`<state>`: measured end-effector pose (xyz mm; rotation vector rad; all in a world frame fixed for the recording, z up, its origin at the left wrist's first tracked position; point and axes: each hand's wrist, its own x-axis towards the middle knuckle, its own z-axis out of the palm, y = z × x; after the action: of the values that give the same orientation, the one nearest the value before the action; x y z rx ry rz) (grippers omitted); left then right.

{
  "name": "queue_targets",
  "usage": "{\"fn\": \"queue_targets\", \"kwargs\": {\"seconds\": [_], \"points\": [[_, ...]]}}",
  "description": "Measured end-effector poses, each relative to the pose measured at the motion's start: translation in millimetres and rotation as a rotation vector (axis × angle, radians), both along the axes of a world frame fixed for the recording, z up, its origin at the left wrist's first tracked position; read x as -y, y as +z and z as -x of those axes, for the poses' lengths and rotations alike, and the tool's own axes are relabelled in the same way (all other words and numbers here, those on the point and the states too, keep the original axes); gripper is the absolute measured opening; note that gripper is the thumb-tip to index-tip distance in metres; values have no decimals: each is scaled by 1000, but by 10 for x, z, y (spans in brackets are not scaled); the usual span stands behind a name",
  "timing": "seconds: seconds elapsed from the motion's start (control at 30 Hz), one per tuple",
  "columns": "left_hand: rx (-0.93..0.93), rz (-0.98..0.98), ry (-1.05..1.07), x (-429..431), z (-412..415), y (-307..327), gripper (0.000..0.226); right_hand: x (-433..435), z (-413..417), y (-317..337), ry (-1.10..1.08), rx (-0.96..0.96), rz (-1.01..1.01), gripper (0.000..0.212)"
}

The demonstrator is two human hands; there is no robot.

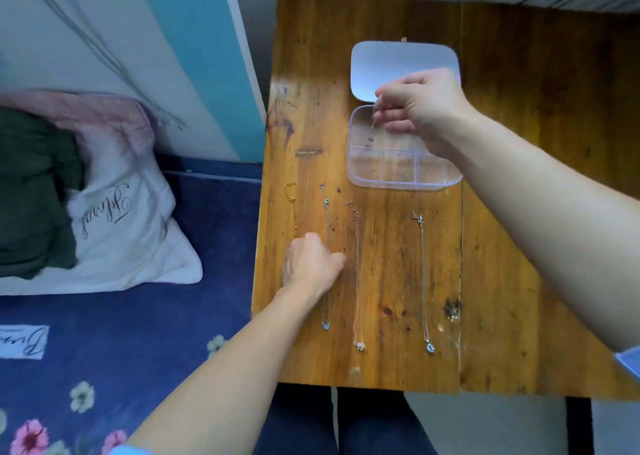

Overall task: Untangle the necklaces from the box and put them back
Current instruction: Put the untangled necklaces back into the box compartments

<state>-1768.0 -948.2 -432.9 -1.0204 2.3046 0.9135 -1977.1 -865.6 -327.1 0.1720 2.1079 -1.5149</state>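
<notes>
Wooden surface (519, 212), scuffed, beside a bed (173, 350) with pillow (131, 233). Open clear box (405, 181); right hand (426, 108) fingers pinch a chain (373, 122) above it. Four necklaces (356, 274) lie straight, apart. Left hand (311, 264) curled on the leftmost ones; grasp unclear.

Warm brown streaked wooden tabletop (519, 143); clear plastic compartment box (403, 177); gold chain necklace (291, 205) beside silver chain necklaces (423, 281); navy floral bedsheet (104, 368); white script-lettered pillow (121, 219).
</notes>
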Motion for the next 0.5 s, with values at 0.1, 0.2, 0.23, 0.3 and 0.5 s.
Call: {"fn": "queue_targets", "kwargs": {"seconds": [0.1,0.2,0.23,0.3,0.5], "points": [[-1,-13,5,9,6,14,25,43,49,-160,42,17,-78,16],[-24,-13,0,9,-6,32,25,-8,77,-306,121,25,-214,12],[-36,-24,-7,9,-24,40,25,-48,83,-341,142,21,-251,13],[-75,-63,-33,15,-68,71,25,-179,85,-390,172,-63,-336,11],[-435,-131,-186,175,-26,444,16,-1010,-22,-560,-26,-503,-848,38]]}}
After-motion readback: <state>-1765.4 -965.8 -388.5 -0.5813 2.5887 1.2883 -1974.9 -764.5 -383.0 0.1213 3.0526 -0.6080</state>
